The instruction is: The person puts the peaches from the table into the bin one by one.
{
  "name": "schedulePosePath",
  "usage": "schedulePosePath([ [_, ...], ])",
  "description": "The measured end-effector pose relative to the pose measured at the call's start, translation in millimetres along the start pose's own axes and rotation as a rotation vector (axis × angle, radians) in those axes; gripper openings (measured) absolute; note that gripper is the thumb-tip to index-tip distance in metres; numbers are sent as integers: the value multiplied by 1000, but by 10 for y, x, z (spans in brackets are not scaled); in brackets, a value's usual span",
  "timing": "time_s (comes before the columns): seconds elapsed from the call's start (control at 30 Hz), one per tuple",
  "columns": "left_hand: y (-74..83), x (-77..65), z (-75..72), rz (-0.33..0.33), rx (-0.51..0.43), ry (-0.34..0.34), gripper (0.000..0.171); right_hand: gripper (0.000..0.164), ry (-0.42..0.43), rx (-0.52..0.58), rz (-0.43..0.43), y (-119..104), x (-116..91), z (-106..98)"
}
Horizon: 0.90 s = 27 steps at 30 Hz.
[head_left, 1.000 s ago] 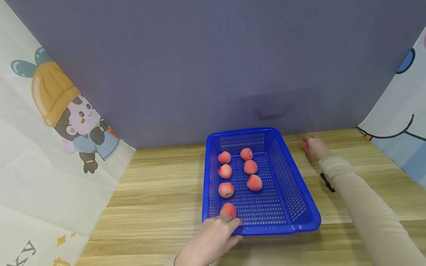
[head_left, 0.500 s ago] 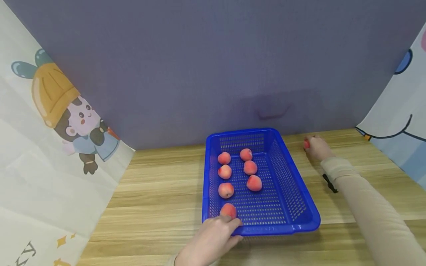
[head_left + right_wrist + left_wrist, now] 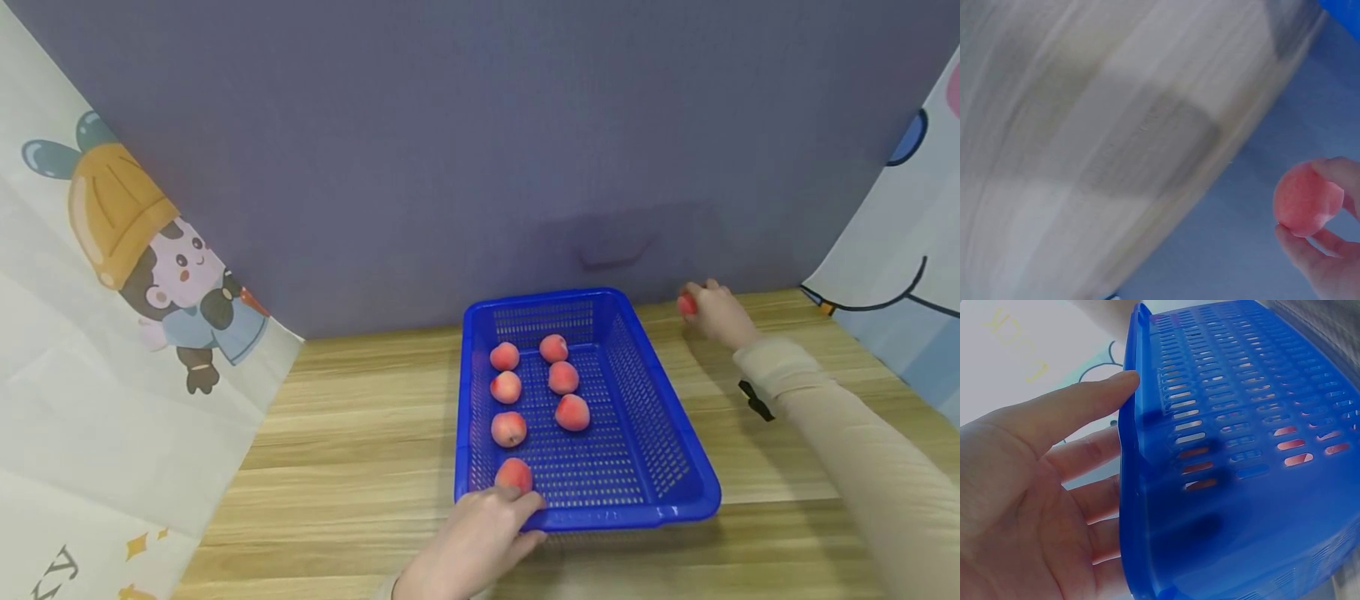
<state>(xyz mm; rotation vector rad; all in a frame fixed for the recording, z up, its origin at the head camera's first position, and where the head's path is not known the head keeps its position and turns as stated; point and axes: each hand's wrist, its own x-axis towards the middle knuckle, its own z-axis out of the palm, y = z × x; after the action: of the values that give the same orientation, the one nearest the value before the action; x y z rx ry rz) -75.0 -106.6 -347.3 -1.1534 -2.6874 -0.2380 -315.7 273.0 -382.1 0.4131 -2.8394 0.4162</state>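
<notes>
My left hand [image 3: 474,537] grips the near rim of a blue perforated plastic basket [image 3: 615,518]. In the left wrist view the thumb [image 3: 1094,399] lies on one side of that rim and the fingers on the other. Two rows of peaches stand inside, among them a near-left peach [image 3: 514,476] close to my left fingers and a near peach of the right row [image 3: 573,412]. To the right of the basket, my right hand [image 3: 722,318] pinches another peach [image 3: 1305,200] between thumb and fingers. That peach hangs above the table by the back wall.
The wooden table [image 3: 360,433] carries the basket. A grey-purple panel [image 3: 375,167] rises along its back edge. Printed white sheets with cartoon figures [image 3: 187,258] line both sides. The basket's right wall [image 3: 660,417] stands between the right hand and the peaches inside.
My right hand has risen from the table toward the back wall with the peach in its fingers. The left hand and the basket have stayed in place.
</notes>
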Motion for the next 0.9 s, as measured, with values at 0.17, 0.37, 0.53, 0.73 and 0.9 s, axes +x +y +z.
schedulePosePath([
  [0.17,-7,6,3,14,14,17,16,37,18,-9,-51,-104,37,-125],
  [0.37,-9,3,4,11,6,13,15,35,59,-11,-106,-226,63,-245],
  [0.53,-9,-6,9,18,24,39,16,35,117,-2,-162,-363,48,-345],
  [0.73,-5,-6,-1,20,26,43,16,37,112,11,-191,-517,27,-458],
  [0.9,0,-7,-6,15,21,35,16,37,137,-2,-247,-658,13,-535],
])
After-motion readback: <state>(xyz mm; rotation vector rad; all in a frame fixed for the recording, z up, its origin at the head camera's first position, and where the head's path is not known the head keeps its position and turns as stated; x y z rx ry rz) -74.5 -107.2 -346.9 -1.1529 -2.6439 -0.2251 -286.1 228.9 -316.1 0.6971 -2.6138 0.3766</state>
